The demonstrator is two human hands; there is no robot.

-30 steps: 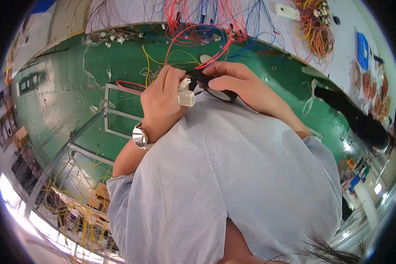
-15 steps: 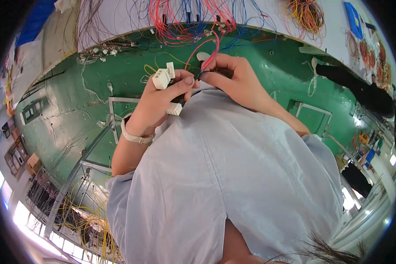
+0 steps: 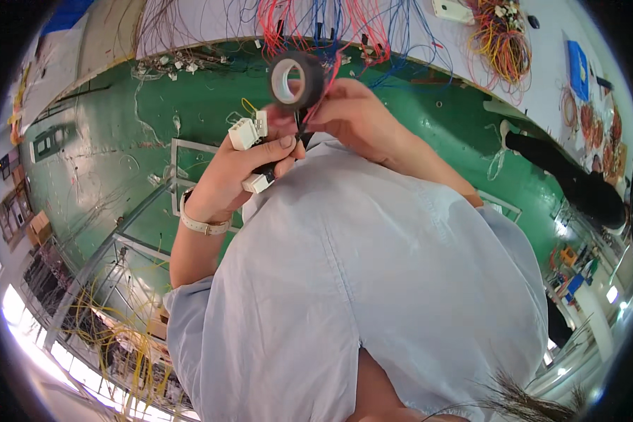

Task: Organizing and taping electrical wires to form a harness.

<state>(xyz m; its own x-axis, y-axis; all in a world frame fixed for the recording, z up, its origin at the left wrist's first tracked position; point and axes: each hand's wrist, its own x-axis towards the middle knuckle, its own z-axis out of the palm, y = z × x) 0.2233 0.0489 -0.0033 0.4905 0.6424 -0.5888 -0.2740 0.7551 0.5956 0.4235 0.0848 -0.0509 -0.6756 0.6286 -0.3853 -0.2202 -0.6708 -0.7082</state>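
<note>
My left hand [image 3: 250, 165] is closed around a bundle of wires, its thumb pressed on a dark taped section. White plastic connectors show on either side of it: a block [image 3: 243, 134] above the thumb and another connector [image 3: 258, 183] below. A roll of black tape [image 3: 315, 83] with a pale core stands at the fingers of my right hand [image 3: 359, 116], which are closed and partly blurred. From the roll a dark strip [image 3: 300, 119] reaches down to the bundle. Red wires [image 3: 333, 74] run from the table to between my hands.
Ahead is a pale table [image 3: 408, 35] with red and blue wires hanging over its edge. A yellow and red wire coil [image 3: 503, 46] and a blue tray [image 3: 578, 67] lie to the right. Metal frames [image 3: 174, 176] stand at the left. A person's dark-clothed leg [image 3: 563, 162] is at the right.
The tape roll, seen nearly edge-on before, has swung up and left and now faces me. My right hand has shifted slightly left; the left hand still grips the bundle.
</note>
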